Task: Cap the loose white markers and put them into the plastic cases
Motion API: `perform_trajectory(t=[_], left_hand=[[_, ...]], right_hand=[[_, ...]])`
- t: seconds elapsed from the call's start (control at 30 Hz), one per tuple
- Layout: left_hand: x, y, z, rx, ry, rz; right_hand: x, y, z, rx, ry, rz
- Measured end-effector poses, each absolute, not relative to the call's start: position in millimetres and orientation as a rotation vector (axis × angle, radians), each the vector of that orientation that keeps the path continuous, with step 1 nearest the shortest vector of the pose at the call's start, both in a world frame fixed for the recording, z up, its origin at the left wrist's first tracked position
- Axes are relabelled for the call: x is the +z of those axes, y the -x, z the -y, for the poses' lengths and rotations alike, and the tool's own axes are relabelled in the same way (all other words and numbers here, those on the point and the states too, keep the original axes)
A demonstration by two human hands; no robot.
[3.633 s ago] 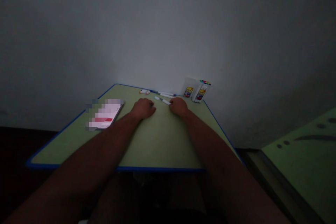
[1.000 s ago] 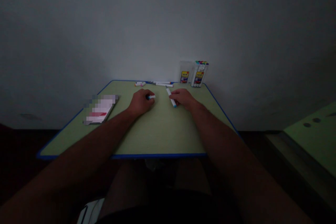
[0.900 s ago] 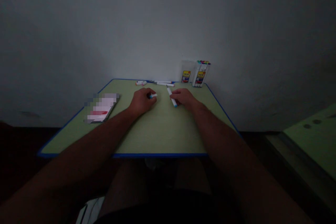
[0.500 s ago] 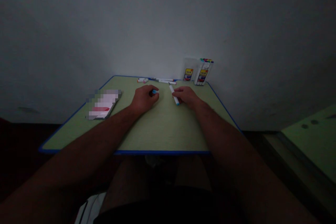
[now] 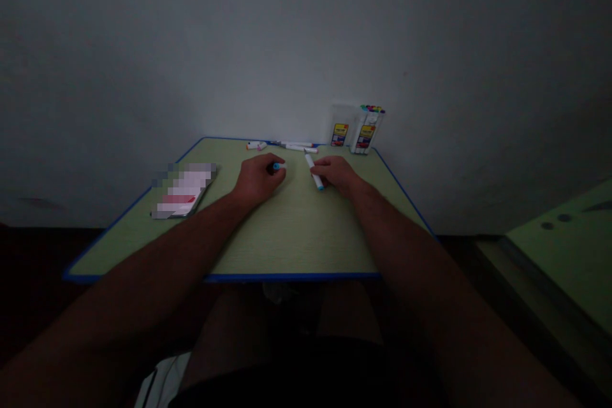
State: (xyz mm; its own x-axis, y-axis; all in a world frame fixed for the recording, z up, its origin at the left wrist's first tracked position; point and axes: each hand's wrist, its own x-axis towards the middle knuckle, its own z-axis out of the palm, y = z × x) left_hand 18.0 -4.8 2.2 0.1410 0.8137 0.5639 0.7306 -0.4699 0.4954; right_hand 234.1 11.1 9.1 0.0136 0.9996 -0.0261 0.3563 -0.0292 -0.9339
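My left hand [image 5: 259, 177] is closed around a blue marker cap [image 5: 277, 166], which shows between thumb and fingers. In my right hand [image 5: 336, 173] is a white marker [image 5: 313, 171] with a blue end, gripped between thumb and fingers. Its uncapped tip points away from me and its blue end towards me. The marker and the cap are apart, with a strip of tabletop between my hands. Just beyond them, two uncapped white markers [image 5: 301, 148] lie near the back edge, beside loose marker caps [image 5: 257, 146].
A clear plastic case [image 5: 340, 127] and another case full of colourful markers [image 5: 367, 131] stand at the back right of the green table [image 5: 291, 236]. A partly blurred flat packet or booklet [image 5: 184, 191] lies on the left. The wall [image 5: 268, 44] rises directly behind.
The whole view has shifted slightly, so everything sits a little further left. Both hands keep their hold on the cap and the marker, with almost no movement relative to the table.
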Motion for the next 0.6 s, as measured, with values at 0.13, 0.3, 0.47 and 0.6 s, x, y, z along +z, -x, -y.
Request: perform_trajectory(t=[0.13, 0.3, 0.47, 0.6], left_hand=[[2.1, -18.1, 5.5, 1.26, -2.28, -1.56], [-0.2, -16.5, 3.5, 1.265, -2.299, -1.547], [0.7, -15.9, 4.5, 1.264, -2.3, -1.542], [2.0, -16.5, 5.7, 1.258, -2.281, -1.559]], right_hand=[[8.7, -233.4, -11.7, 1.069, 1.479, 1.416], [10.6, -232.1, -10.4, 1.194, 1.423, 1.313], [13.2, -230.9, -7.8, 1.242, 1.398, 1.245], [13.0, -230.7, -8.0, 1.238, 1.395, 1.243]])
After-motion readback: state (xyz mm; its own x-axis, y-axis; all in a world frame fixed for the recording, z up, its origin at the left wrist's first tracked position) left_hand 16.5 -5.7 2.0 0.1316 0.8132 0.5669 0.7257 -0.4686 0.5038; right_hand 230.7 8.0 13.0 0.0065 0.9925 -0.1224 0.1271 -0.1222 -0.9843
